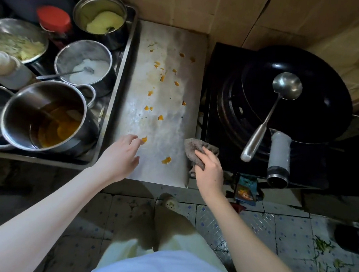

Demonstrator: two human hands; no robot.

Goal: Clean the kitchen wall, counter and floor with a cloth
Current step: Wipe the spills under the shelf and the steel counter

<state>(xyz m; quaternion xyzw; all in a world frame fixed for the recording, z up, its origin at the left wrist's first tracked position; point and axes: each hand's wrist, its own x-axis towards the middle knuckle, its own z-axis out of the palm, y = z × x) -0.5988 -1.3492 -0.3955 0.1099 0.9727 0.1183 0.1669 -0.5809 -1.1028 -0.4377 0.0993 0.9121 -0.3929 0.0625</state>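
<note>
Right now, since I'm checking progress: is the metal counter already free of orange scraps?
No, orange scraps lie scattered across the counter while the right hand grips the cloth.

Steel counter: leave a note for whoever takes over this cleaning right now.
Left grip: open, fingertips at an orange scrap on the steel counter, near its front.
Right grip: holds the cloth at the counter's right front edge.
Done: nothing visibly wiped; stains and scraps lie across it.
Left: clear scraps, wipe counter, wall, then floor, green bits at right.
</note>
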